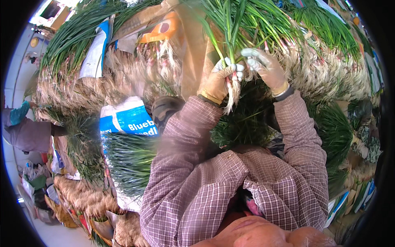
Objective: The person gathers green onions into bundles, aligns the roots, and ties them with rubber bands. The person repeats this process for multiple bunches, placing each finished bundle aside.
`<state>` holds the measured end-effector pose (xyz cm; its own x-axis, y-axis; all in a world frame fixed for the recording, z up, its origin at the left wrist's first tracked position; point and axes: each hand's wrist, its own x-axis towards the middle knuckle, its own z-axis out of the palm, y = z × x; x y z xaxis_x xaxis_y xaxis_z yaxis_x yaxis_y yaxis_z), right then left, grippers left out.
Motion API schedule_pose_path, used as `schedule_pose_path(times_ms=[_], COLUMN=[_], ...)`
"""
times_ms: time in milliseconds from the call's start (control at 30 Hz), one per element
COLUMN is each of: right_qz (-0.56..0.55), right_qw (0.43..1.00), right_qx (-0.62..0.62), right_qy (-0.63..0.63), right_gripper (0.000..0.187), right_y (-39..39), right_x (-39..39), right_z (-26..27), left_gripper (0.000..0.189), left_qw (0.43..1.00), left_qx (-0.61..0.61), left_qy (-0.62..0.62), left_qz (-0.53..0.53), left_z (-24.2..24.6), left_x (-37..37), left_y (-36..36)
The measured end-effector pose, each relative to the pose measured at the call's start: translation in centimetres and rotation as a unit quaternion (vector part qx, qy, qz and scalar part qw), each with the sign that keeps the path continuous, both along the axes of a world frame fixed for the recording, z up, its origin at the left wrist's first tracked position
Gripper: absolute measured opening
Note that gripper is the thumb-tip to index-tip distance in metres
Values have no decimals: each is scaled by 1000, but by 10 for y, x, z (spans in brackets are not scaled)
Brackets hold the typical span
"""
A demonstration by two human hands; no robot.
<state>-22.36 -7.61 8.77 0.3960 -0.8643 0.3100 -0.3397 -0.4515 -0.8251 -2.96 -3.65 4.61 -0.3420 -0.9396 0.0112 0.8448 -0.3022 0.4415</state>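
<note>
My left hand [219, 81], in a white and yellow glove, grips a few green garlic plants [232, 40] low on their stems. Their leaves point away from me, and pale roots [231, 97] hang below the hand. Just to the right is my gloved right hand [268, 68], fingers stretched toward those stems, with nothing visible in its grasp. Beyond both hands lies a heap of similar plants [262, 24], pinkish at the stem base, with a thick mass of roots [311, 69] facing me. Loose green leaves [243, 126] cover the shaded area under my forearms.
A blue and white printed sack [123, 117] on my left bears a bundle of green leaves [131, 163]. More rooted plants [74, 40] are piled at far left, beside brown sacking [193, 58]. Another person [27, 129] bends at the left edge. Leaf bundles [334, 132] lie at right.
</note>
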Motion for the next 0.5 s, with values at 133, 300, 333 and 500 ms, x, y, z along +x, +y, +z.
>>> schedule_pose_path(times_ms=[133,300,333,500], right_qz=[62,66,58,-124], right_qw=[980,994,982,890], right_qx=[152,-38,-119,-200], right_qy=[-110,81,136,390], right_gripper=[34,22,19,17], right_y=[1,-6,-11,-36], right_x=[24,26,22,4], right_z=[-12,-33,-35,-36], left_gripper=[8,8,10,11], left_qw=[998,995,984,961], left_qx=[37,43,44,1], left_qy=[54,-74,-151,-216], left_qz=[4,54,79,173], left_z=[7,2,0,-4], left_x=[-2,-6,-7,-15], left_y=[9,7,7,17])
